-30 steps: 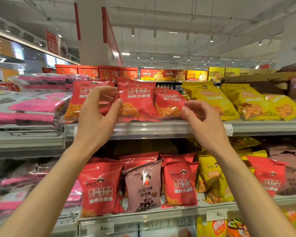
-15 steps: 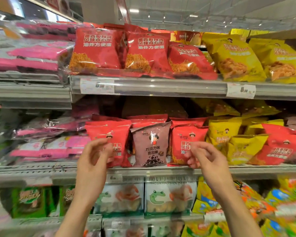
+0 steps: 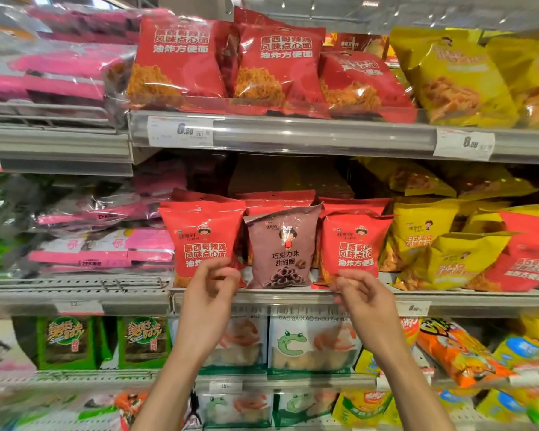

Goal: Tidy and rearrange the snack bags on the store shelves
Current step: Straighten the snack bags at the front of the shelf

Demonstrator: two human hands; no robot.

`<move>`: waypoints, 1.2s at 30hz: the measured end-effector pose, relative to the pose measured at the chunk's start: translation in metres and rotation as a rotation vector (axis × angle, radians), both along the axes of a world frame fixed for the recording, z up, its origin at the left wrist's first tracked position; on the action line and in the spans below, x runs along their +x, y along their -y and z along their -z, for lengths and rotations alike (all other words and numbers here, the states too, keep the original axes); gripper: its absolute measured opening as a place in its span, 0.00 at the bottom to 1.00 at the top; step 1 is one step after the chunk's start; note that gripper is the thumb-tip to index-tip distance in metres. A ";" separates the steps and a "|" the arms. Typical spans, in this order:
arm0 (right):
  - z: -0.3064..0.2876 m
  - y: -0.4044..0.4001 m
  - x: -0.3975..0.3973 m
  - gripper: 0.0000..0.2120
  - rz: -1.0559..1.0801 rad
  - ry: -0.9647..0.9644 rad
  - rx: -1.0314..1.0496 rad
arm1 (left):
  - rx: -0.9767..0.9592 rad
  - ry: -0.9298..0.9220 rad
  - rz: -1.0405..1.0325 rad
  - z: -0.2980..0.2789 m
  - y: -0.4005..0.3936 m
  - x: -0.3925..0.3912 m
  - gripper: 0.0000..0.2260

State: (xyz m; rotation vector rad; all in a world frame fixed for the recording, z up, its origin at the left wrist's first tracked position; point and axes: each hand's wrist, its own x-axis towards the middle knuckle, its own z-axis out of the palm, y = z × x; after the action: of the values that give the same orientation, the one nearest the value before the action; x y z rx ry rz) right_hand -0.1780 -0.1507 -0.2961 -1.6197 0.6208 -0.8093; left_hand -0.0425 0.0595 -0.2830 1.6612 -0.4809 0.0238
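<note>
On the middle shelf [image 3: 293,296] a brown chocolate-ring bag [image 3: 282,247] stands upright between two red noodle-snack bags. My left hand [image 3: 210,295] is raised in front of the lower right corner of the left red bag [image 3: 199,241], fingers loosely curled, with no clear grip on it. My right hand [image 3: 363,295] has its curled fingertips at the bottom edge of the right red bag [image 3: 349,244], holding nothing. More red bags [image 3: 277,66] lean in a row on the top shelf.
Yellow bags [image 3: 423,231] and red ones lie jumbled on the right of the middle shelf, with more yellow bags [image 3: 455,79] above. Pink packs [image 3: 100,244] fill the left bays. White frog-print bags [image 3: 308,343] and green seaweed packs [image 3: 66,340] sit on the shelf below.
Both hands dropped from the top shelf's red bags to the middle shelf. My view tilted down and moved closer. The hands now sit at the lower edges of the two red bags.
</note>
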 end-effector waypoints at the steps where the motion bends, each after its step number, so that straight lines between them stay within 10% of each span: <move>1: -0.001 -0.001 0.008 0.06 -0.018 -0.012 -0.024 | 0.041 0.029 0.008 -0.003 0.006 0.002 0.09; 9: -0.019 -0.004 0.053 0.26 -0.036 -0.299 -0.322 | 0.323 0.193 0.018 -0.016 0.038 0.015 0.20; 19: -0.026 -0.003 0.061 0.29 -0.074 -0.353 -0.411 | 0.252 0.237 0.003 -0.016 0.042 0.019 0.18; 29: -0.035 -0.002 0.053 0.16 -0.266 -0.188 -0.100 | 0.107 0.178 0.069 -0.013 0.035 0.027 0.16; 36: -0.042 -0.001 0.051 0.26 -0.363 -0.105 -0.064 | 0.097 0.169 0.135 -0.018 0.032 0.027 0.16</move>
State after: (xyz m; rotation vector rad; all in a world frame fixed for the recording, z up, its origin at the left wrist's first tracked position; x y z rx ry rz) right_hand -0.1270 -0.1499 -0.2544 -1.7749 0.3593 -0.4831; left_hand -0.0159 0.0279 -0.2647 1.7263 -0.7315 0.0415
